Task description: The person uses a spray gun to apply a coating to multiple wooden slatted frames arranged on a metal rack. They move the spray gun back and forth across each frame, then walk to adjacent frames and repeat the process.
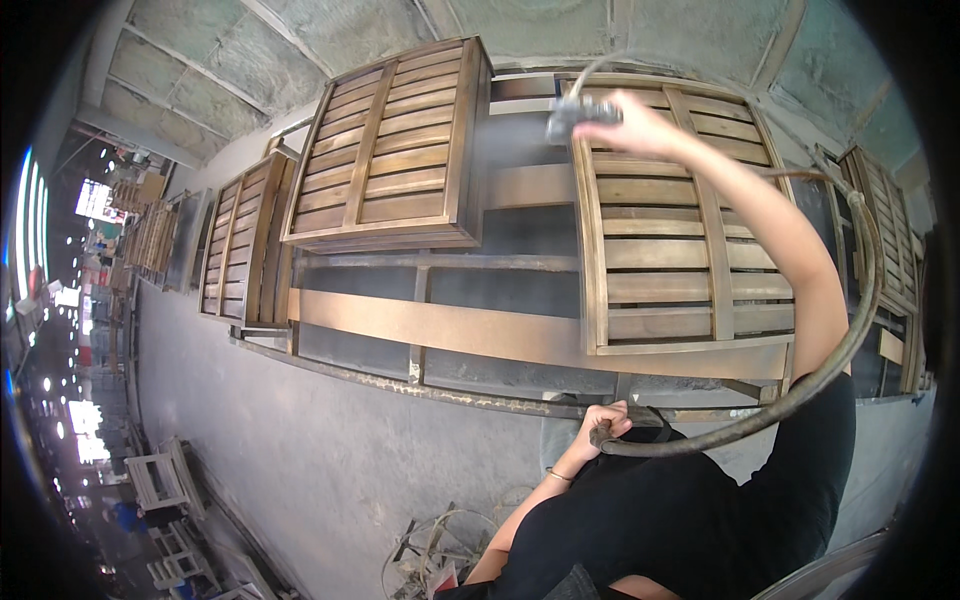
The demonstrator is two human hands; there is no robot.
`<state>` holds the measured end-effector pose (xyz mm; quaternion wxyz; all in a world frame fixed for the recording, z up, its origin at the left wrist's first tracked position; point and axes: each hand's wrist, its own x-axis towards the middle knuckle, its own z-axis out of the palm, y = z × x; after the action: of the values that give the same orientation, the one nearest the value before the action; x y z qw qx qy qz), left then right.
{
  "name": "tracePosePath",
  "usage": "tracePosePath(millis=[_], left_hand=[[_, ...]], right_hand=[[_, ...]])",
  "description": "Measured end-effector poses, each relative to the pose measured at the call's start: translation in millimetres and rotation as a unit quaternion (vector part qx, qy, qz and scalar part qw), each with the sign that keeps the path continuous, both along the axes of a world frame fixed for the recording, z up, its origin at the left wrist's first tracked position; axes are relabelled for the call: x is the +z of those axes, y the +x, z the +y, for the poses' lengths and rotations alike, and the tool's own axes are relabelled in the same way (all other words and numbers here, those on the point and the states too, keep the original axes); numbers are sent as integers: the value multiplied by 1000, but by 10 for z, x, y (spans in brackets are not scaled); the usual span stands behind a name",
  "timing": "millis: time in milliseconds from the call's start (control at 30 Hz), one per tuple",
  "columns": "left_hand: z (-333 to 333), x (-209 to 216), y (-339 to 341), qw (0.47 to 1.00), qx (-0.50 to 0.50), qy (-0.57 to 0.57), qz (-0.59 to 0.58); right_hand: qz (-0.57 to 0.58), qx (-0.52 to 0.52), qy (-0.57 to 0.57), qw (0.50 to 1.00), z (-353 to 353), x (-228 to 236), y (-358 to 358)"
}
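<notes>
My right hand (632, 126) is closed around a grey spray gun (572, 119), smeared by motion. It is above the far left corner of a slatted brown wooden crate (655, 290). A dark haze spreads left of the gun, toward the side of a second slatted crate (408, 150). Low in front of my body, my left hand (606, 417) grips a thick, stained hose (790, 410). This hose curves up past the outside of my right arm. A thinner pale hose (592, 72) arcs over the gun.
Both crates rest on wooden boards (430, 325) over a metal rack (370, 382). Another slatted crate (238, 245) stands at the left, and more slatted pieces (885, 230) at the far right. A wheel-like metal object (435, 550) sits on the floor near my left arm.
</notes>
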<state>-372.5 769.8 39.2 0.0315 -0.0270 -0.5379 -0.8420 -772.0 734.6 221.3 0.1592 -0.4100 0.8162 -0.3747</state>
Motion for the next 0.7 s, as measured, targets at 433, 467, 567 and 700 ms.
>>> tracePosePath(millis=[433,467,567,700], left_hand=[[-202,82,-170,997,-8,-49,-51],[-204,107,-176,997,-22,-55,-51],[-169,215,-153,997,-34,-65,-36],[-111,365,-49,993,-45,-112,2]], right_hand=[[122,-71,-35,989,-646,85,-879],[123,-56,-31,990,-562,66,-727],[125,9,-94,988,-269,9,-98],[26,41,-65,997,247,72,751]])
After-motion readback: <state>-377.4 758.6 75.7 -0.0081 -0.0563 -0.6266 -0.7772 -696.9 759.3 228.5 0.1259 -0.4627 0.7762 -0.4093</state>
